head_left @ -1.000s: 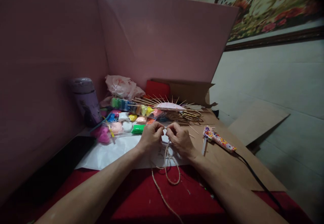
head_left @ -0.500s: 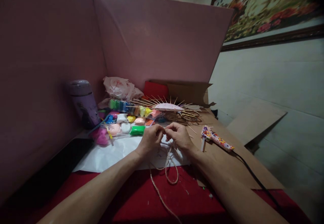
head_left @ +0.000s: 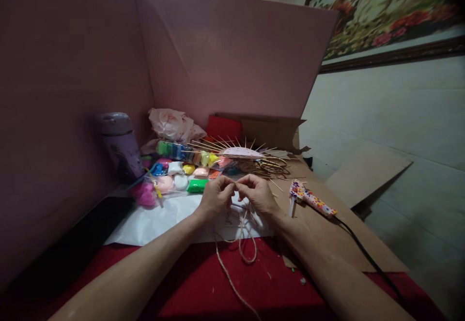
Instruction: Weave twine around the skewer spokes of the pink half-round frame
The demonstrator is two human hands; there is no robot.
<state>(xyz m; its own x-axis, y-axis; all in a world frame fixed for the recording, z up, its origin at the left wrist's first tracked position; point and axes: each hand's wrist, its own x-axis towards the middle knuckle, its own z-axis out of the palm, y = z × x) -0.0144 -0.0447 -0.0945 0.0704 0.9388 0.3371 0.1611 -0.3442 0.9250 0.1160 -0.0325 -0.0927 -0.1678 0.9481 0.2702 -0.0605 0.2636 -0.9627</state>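
Note:
My left hand [head_left: 215, 197] and my right hand [head_left: 257, 194] meet over a white paper sheet [head_left: 160, 221], fingertips pinched together on a thin jute twine [head_left: 240, 236]. The twine hangs from the pinch, loops on the red cloth [head_left: 203, 282] and trails toward me. Just behind my hands lies a pink disc with wooden skewers [head_left: 240, 152] sticking out all round.
Coloured clay packets [head_left: 181, 168] and a purple bottle [head_left: 119, 146] stand at the left. A patterned glue gun [head_left: 310, 199] with a black cord [head_left: 366, 258] rests on brown cardboard [head_left: 327, 234] at the right. Pink board walls [head_left: 225, 54] enclose the back and left. A black tablet [head_left: 72, 248] lies left.
Both hands have shifted slightly and drawn their fingertips closer together on the twine. The loop below has swung a little.

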